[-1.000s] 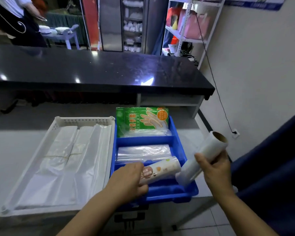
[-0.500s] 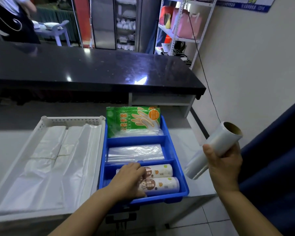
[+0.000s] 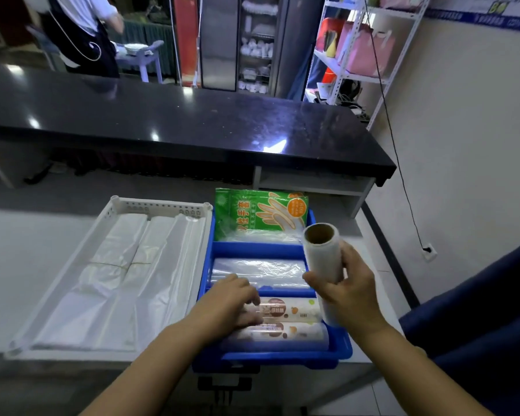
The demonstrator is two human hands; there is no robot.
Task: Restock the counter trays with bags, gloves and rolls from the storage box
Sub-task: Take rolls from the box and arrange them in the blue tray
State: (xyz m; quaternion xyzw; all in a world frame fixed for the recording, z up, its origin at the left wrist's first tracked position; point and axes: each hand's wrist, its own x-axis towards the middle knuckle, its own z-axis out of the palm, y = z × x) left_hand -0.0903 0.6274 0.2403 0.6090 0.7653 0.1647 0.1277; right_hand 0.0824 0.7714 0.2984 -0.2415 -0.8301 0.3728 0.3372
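Right hand (image 3: 350,291) grips film roll (image 3: 324,265) upright above blue tray (image 3: 336,354); left hand (image 3: 227,304) lies flat on 2 rolls (image 3: 285,321) in tray's near section. Roll looks light, slick; grip mid-barrel.

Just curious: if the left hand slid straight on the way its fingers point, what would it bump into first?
Probably the blue divider wall just past the left hand, which rests on the labelled rolls; beyond it lie the clear bags. Depth is hard to judge.

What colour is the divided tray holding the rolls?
Blue plastic divided tray, clearest in the head view.
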